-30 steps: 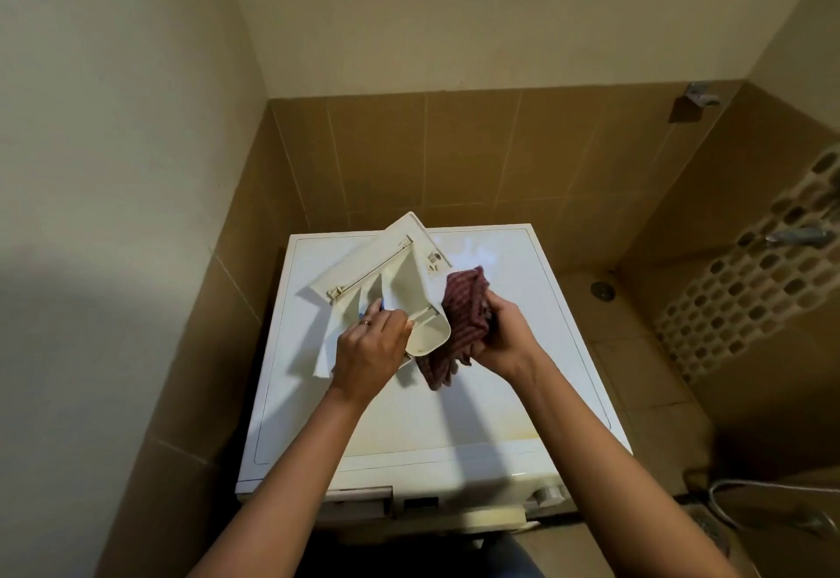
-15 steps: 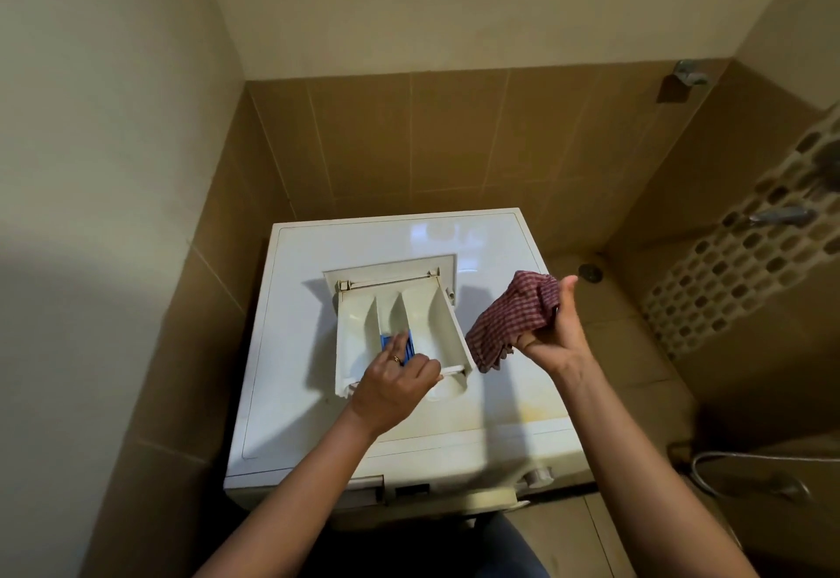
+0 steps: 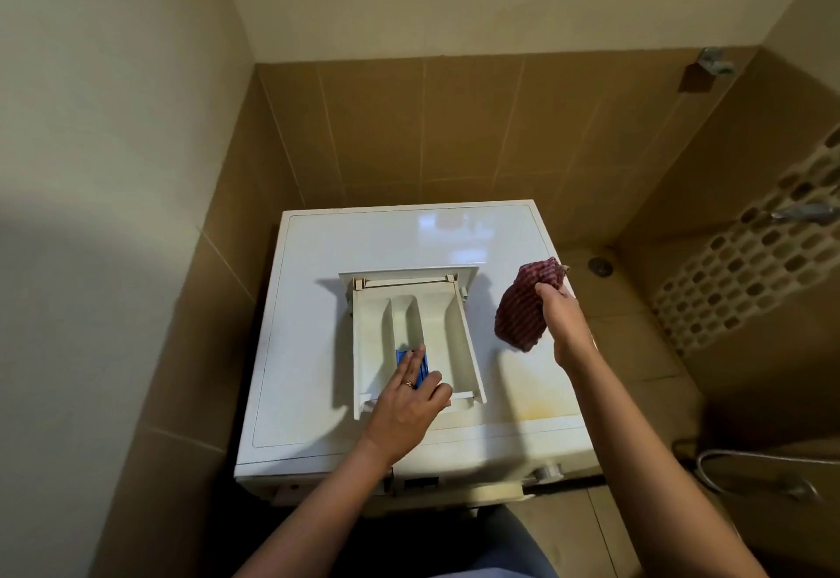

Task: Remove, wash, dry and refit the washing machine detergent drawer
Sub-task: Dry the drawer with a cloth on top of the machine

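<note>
- The detergent drawer (image 3: 447,341) lies flat on the white top of the washing machine (image 3: 318,259), with its open side up.
- Its long axis runs from the person toward the tiled wall (image 3: 454,132). The wider plate end points at the wall and the narrower end points back at the person.
- Three channels run lengthwise inside it. A blue insert (image 3: 402,357) sits at the near end of the middle one.
- The left hand (image 3: 404,409) lies over the drawer's near end. Its fingers (image 3: 412,366) are stretched out loosely on the blue insert, not curled around anything.
- The right hand (image 3: 561,318) is raised just right of the drawer and apart from it. It is clamped on a bunched red checked cloth (image 3: 520,309) that hangs above the machine top.
</note>
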`<state>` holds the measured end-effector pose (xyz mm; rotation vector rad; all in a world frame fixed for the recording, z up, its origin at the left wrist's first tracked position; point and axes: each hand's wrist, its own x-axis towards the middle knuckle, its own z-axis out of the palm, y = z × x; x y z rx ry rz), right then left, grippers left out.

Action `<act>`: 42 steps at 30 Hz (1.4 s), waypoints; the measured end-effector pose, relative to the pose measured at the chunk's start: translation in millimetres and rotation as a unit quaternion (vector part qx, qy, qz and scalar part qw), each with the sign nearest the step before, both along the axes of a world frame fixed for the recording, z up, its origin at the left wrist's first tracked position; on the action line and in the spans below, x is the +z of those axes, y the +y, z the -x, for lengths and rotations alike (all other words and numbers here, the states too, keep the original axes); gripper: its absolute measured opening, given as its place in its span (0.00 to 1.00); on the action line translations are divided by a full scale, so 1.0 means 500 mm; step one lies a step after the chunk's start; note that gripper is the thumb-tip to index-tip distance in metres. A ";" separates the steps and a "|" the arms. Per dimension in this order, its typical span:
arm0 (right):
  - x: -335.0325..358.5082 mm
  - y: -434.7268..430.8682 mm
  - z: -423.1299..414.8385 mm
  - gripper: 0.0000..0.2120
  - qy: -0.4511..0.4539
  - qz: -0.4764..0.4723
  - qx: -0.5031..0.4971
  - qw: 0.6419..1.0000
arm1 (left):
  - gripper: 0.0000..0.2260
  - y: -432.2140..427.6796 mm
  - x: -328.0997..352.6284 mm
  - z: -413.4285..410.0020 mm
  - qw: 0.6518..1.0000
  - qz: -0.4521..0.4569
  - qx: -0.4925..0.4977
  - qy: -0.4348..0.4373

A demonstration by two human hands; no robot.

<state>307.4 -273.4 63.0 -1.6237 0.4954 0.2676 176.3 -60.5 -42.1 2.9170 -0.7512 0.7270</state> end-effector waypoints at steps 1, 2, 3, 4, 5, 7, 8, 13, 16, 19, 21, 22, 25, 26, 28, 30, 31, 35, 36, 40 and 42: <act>0.003 0.007 0.000 0.12 -0.009 0.023 0.005 1.000 | 0.09 -0.001 0.001 0.003 1.000 -0.001 0.005 0.004; 0.008 0.014 0.000 0.11 -0.019 0.044 0.010 0.999 | 0.10 -0.001 0.002 0.006 1.000 -0.004 0.010 0.008; 0.015 0.021 0.002 0.08 -0.029 0.061 0.017 0.998 | 0.11 -0.001 0.003 0.008 1.000 -0.010 0.016 0.012; 0.023 0.029 0.004 0.07 -0.039 0.069 0.026 0.997 | 0.11 -0.002 0.003 0.010 1.000 -0.017 0.020 0.015; 0.032 0.037 0.006 0.07 -0.049 0.067 0.033 0.996 | 0.12 -0.003 0.004 0.011 0.999 -0.024 0.025 0.021; 0.046 0.050 0.008 0.07 -0.075 0.052 0.042 0.995 | 0.14 -0.006 0.006 0.012 0.998 -0.043 0.034 0.037; 0.052 0.055 0.009 0.08 -0.088 0.042 0.045 0.994 | 0.13 -0.006 0.006 0.013 0.996 -0.059 0.041 0.048; 0.078 0.073 0.011 0.08 -0.101 -0.058 0.026 0.993 | 0.13 -0.007 0.031 0.022 0.986 -0.078 0.072 0.127; 0.087 0.073 0.012 0.08 -0.093 -0.127 -0.011 0.987 | 0.15 -0.006 0.046 0.026 0.992 0.011 0.066 0.106; 0.098 0.075 0.020 0.08 -0.140 -0.159 -0.040 0.977 | 0.11 0.023 0.074 0.018 0.977 0.181 0.105 0.042; 0.105 0.087 0.027 0.09 -0.183 -0.165 -0.028 0.969 | 0.08 0.060 0.104 -0.001 0.928 0.297 0.220 0.048; 0.105 0.099 0.032 0.11 -0.196 -0.168 -0.022 0.966 | 0.08 0.082 0.113 -0.012 0.893 0.344 0.282 0.070; 0.077 0.152 0.057 0.08 -0.259 -0.150 -0.019 0.954 | 0.13 0.135 0.121 -0.050 0.751 0.498 0.369 0.228; 0.059 0.170 0.075 0.07 -0.307 -0.109 0.001 0.946 | 0.15 0.144 0.115 -0.060 0.706 0.535 0.367 0.283; 0.010 0.187 0.112 0.03 -0.409 0.025 0.114 0.905 | 0.18 0.147 0.098 -0.069 0.655 0.562 0.356 0.357; -0.042 0.184 0.138 0.14 -0.482 0.140 0.290 0.815 | 0.19 0.136 0.076 -0.068 0.629 0.575 0.352 0.388; -0.072 0.177 0.147 0.19 -0.484 0.188 0.379 0.766 | 0.20 0.130 0.065 -0.066 0.618 0.588 0.346 0.389; -0.151 0.139 0.186 0.30 -0.403 0.338 0.568 0.633 | 0.24 0.114 0.044 -0.065 0.607 0.608 0.345 0.377; -0.157 0.132 0.193 0.32 -0.391 0.352 0.587 0.616 | 0.24 0.112 0.041 -0.067 0.603 0.612 0.348 0.374; -0.112 0.149 0.178 0.29 -0.352 0.321 0.548 0.687 | 0.24 0.109 0.028 -0.068 0.608 0.611 0.357 0.360; -0.092 0.185 0.159 0.28 -0.380 0.335 0.471 0.723 | 0.24 0.109 0.022 -0.068 0.613 0.611 0.360 0.349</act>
